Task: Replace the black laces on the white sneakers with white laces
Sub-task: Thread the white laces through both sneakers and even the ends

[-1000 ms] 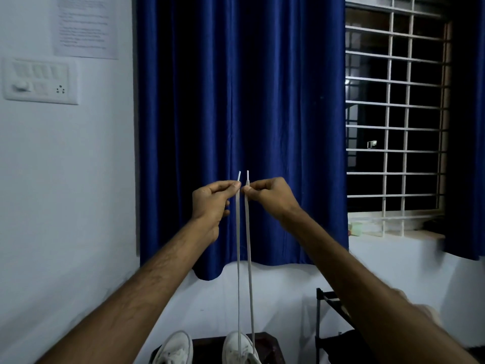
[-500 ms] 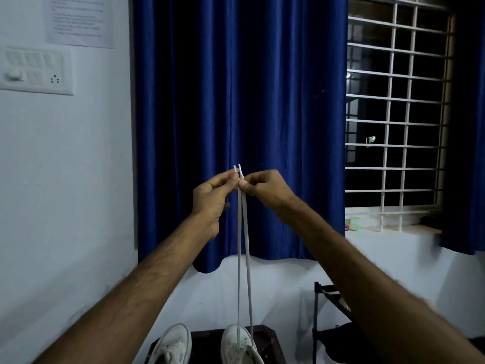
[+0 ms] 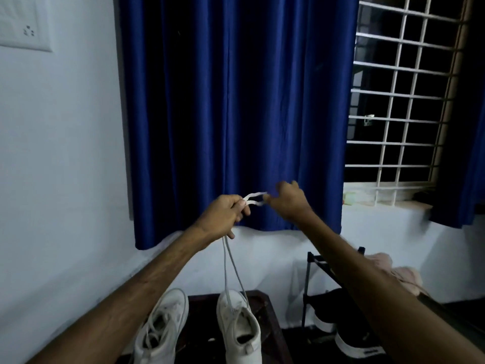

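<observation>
Two white sneakers stand on a dark stool (image 3: 265, 311) at the bottom. The left sneaker (image 3: 160, 329) carries white lacing. From the right sneaker (image 3: 238, 329) two strands of a white lace (image 3: 231, 266) rise to my left hand (image 3: 223, 216), which grips both strands together. The two lace ends stick out to the right of that fist. My right hand (image 3: 288, 200) hovers just beside those ends with its fingers loosely curled; whether it touches them is blurred.
A blue curtain (image 3: 236, 114) hangs straight ahead, with a barred window (image 3: 399, 106) to its right. A black shoe rack (image 3: 315, 279) with dark shoes and a pinkish cloth (image 3: 393, 274) stands at the lower right. The white wall on the left bears a switch plate (image 3: 23, 24).
Both hands have dropped lower. Earlier each hand pinched one lace end upright; now my left hand holds both strands and my right hand has come off them. The camera tilted down.
</observation>
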Demonstrator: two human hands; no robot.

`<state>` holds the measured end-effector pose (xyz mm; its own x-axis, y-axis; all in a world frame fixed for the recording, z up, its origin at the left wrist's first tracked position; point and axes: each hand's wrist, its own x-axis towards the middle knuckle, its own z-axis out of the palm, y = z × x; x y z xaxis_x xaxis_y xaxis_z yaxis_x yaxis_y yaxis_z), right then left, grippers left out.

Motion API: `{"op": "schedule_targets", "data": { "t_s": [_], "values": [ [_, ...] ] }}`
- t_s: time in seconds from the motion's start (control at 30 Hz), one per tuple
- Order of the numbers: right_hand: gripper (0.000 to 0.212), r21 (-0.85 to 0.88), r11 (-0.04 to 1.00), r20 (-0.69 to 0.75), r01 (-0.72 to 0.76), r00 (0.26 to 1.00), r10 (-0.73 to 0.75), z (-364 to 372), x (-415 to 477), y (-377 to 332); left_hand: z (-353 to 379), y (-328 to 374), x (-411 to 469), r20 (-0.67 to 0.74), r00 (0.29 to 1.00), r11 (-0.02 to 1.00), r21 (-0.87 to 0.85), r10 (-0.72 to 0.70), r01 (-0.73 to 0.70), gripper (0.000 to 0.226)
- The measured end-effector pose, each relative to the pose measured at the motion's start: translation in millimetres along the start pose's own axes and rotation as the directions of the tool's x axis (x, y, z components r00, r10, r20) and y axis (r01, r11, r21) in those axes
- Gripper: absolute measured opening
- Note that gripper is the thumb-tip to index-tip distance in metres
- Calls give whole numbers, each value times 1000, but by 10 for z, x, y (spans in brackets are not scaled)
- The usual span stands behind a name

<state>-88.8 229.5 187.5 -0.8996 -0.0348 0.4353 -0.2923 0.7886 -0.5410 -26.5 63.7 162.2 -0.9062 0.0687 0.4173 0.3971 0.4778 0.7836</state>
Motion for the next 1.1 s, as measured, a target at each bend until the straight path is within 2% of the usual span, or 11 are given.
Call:
{"op": "schedule_targets", "data": {
  "t_s": [0.13,0.33,0.47,0.57,0.63,0.67,0.73,0.77,0.83,0.97,1.1],
  "values": [
    [43,337,915,158,223,944,-288,191,-400,26,22,-25,-49,76,996,979,198,40,-54,33],
    [39,695,711,487,-107,798,-355,231,-608,179,10,-57,-64,134,990,964,256,33,-67,34],
    [26,802,-21,438,-597,612,-658,122,-682,123,95,-120,-73,176,984,991,-126,-31,54,43],
    [31,813,-360,270,-458,843,-464,110,-610,-66,290,-229,-124,248,966,921,-355,-75,163,41],
    [38,985,-109,103,-134,963,-249,188,-513,-40,433,-366,-200,307,947,936,-296,-93,188,37],
    [37,974,210,-36,87,970,-240,238,-476,20,479,-453,-235,324,940,958,-222,-104,182,35],
    [28,399,789,-109,468,878,-466,433,-455,222,510,-615,-285,308,945,986,-83,-114,146,32],
    [24,77,845,39,529,846,-533,548,-471,341,501,-689,-299,279,954,991,-49,-108,127,31],
    [20,-144,856,220,497,859,-462,765,-593,562,476,-825,-331,198,978,997,-27,-69,75,30],
    [51,482,876,374,-17,908,-188,1053,-932,652,533,-1115,-392,26,999,996,81,-40,38,33],
    [42,672,296,735,-679,560,-383,1030,-989,478,652,-1182,-506,-7,999,958,-284,-49,45,24]
  ]
}}
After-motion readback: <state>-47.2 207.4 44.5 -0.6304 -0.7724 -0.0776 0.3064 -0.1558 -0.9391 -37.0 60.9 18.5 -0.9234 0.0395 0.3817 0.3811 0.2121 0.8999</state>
